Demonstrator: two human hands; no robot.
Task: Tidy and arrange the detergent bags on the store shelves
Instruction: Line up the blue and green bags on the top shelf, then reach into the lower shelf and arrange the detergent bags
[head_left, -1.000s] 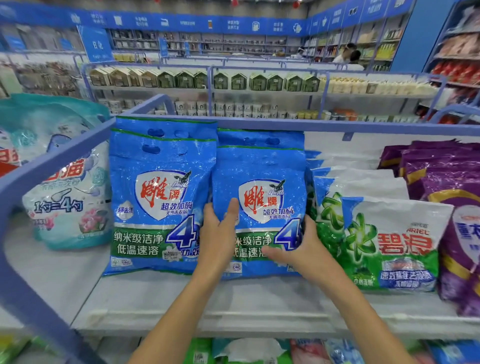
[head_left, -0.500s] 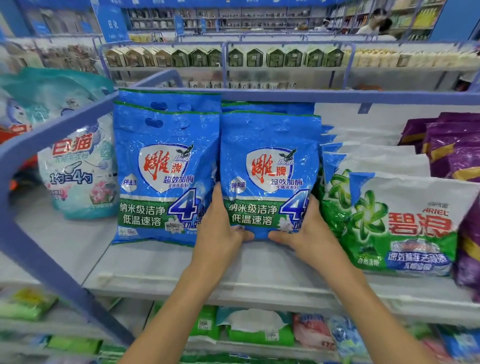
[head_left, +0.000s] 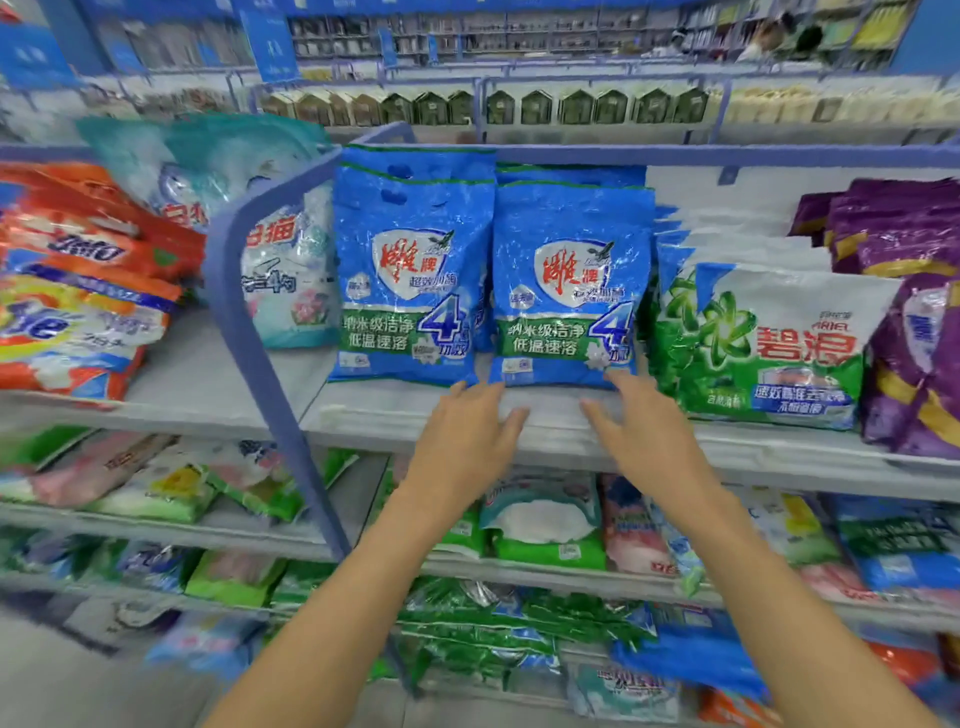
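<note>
The head view looks down onto a store shelf (head_left: 395, 415) where two blue detergent bags stand upright side by side. The left blue bag (head_left: 410, 270) and the right blue bag (head_left: 571, 280) face outward with their edges touching, and more bags of the same kind show behind them. Both bare arms reach up from below. The left hand (head_left: 467, 441) is open, with fingers straight and slightly spread, and it holds nothing. Its fingertips lie just under the bottom edges of the two blue bags, near where they meet. The right hand (head_left: 641, 434) is likewise open and holds nothing. Its fingertips reach the lower right corner of the right blue bag, but motion blur hides whether they touch it. Just to the right of the blue pair, a row of green and white bags (head_left: 753, 343) leans back, and purple bags (head_left: 904, 234) stand beyond those. To the left, a blue divider rail (head_left: 249, 322) separates the blue pair from a pale teal bag (head_left: 285, 280) and a stack of orange bags (head_left: 78, 270). Lower shelves hold more bags in green, pink and blue, lying flat and too blurred to read.
</note>
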